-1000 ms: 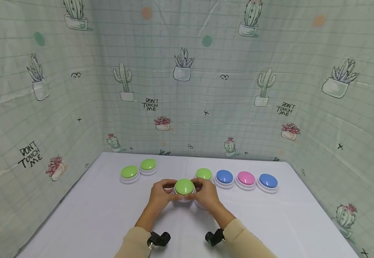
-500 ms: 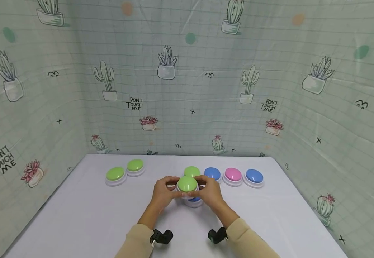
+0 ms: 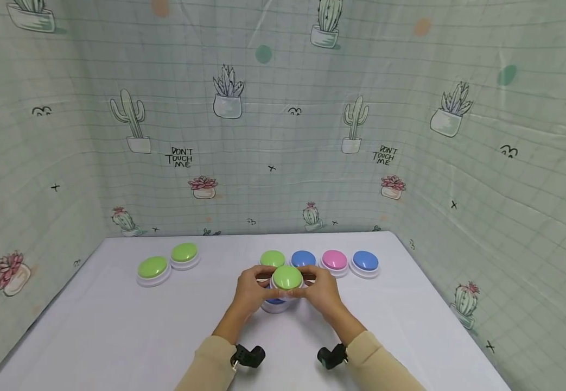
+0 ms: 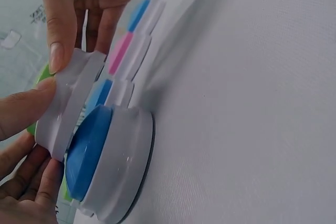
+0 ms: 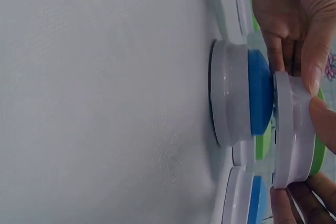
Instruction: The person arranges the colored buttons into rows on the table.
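Both hands hold one push button with a green dome (image 3: 287,277) and a white round base (image 5: 296,129), its dome up. My left hand (image 3: 250,290) pinches its left side between thumb and fingers; my right hand (image 3: 320,290) grips the opposite side the same way. Just below it, a blue-domed push button (image 4: 126,166) sits on the white table. In the right wrist view the raised base comes right up to the blue dome (image 5: 260,93). From the head, the held button partly covers the blue one, which shows to its lower left.
Behind the hands stands a row of buttons: green (image 3: 272,258), blue (image 3: 303,258), pink (image 3: 334,260) and blue (image 3: 365,260). Two more green buttons (image 3: 152,267) are at the back left. A cactus-print cloth (image 3: 243,141) walls the table (image 3: 116,326) at the back and sides.
Both hands have carried the green button rightward across the table, from left of the near blue button to over it and slightly past. The head view has swung right.
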The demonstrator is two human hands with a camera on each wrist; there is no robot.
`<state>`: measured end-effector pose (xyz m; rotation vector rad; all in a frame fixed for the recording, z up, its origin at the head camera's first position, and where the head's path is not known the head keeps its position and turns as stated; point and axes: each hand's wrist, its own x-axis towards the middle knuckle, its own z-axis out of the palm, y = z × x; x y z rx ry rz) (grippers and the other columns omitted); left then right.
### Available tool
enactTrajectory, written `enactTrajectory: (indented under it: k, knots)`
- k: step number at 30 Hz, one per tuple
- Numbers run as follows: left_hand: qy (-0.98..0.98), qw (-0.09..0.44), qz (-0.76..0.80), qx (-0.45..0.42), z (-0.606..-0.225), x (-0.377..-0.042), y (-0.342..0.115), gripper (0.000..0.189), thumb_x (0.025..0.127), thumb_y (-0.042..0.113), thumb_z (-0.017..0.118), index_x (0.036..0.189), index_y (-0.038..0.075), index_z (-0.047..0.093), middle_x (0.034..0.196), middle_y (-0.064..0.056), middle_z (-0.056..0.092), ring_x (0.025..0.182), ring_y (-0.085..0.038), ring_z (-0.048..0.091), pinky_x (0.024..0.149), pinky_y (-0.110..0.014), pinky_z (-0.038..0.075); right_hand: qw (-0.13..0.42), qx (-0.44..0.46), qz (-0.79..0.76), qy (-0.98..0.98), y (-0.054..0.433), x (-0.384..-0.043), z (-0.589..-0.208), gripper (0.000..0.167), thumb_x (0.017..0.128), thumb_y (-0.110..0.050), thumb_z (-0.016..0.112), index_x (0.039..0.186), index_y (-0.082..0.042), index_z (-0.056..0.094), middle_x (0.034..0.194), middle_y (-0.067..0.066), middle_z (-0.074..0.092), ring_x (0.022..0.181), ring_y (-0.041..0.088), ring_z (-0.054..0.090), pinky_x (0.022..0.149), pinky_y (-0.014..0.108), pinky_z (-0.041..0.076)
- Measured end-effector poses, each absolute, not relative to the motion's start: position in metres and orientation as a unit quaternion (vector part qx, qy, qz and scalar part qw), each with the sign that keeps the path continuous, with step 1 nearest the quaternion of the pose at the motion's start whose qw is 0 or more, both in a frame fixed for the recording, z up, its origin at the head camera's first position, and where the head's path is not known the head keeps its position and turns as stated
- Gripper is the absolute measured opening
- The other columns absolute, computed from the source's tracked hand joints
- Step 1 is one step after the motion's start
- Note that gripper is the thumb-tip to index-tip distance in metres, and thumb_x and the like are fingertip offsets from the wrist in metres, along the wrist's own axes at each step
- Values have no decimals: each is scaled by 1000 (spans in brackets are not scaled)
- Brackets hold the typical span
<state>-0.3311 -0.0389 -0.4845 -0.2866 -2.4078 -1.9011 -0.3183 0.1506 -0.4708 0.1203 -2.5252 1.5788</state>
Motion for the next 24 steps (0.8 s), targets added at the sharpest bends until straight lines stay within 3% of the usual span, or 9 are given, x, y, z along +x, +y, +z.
enactTrajectory:
  k: [17, 24]
  knots:
    - [-849, 10, -508, -144, -471, -346, 0, 51, 70, 3, 97, 116, 1, 76, 111, -9, 76, 105, -26, 70, 95, -40, 61, 97, -10, 508, -856, 186, -315, -482, 60, 70, -4, 96, 125, 1, 73, 121, 17, 74, 118, 37, 68, 104, 48, 56]
    - [-875, 9, -452, -173, -473, -349, 12, 48, 68, 3, 98, 112, 4, 78, 110, -8, 77, 116, -32, 67, 107, -52, 53, 107, -17, 488, -866, 198, -315, -489, 59, 68, -2, 97, 122, 3, 73, 117, 18, 75, 112, 36, 71, 99, 48, 59]
